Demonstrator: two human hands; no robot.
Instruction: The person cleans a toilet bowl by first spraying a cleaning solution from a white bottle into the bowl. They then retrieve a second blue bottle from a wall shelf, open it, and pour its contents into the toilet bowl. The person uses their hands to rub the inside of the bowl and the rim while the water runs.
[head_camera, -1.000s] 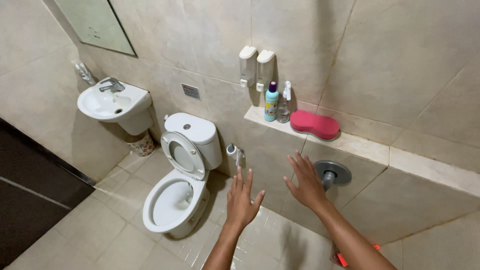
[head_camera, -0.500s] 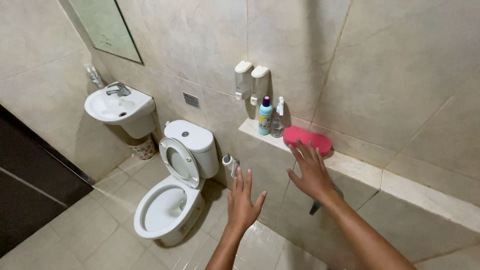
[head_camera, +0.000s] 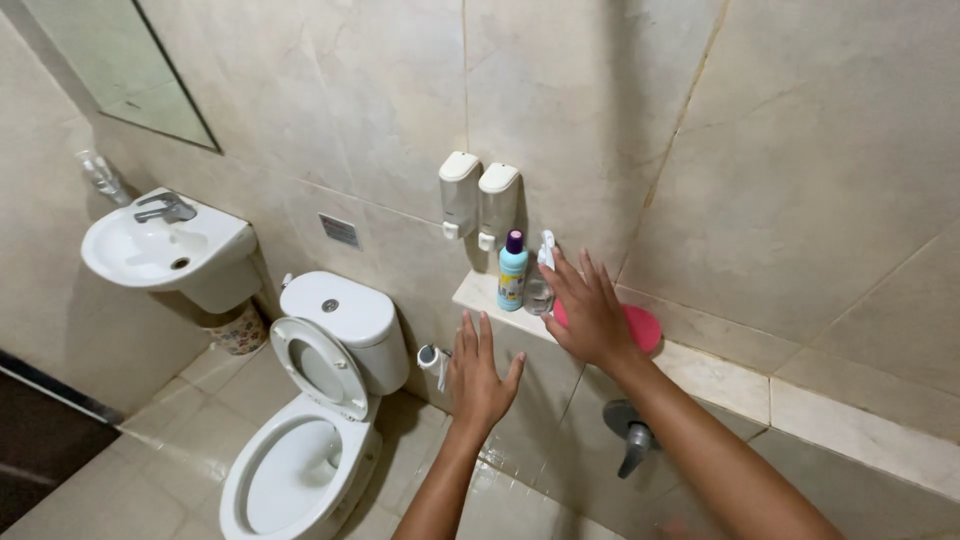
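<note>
Two open hands reach toward a tiled ledge in a bathroom

The tiled ledge (head_camera: 700, 375) is the landmark: well to its left stand the white toilet (head_camera: 310, 420), lid up, and farther left the wall sink (head_camera: 165, 250); above its left end hang two white soap dispensers (head_camera: 478, 200). The right hand (head_camera: 590, 310), fingers spread and gripping nothing, hovers over the pink sponge (head_camera: 640, 325) on the ledge, partly covering it. The left hand (head_camera: 478, 375), also spread and empty, sits below the ledge's left end. On that end stand a blue bottle (head_camera: 513, 270) and a clear spray bottle (head_camera: 540, 280), just beside the right hand's fingertips
</note>
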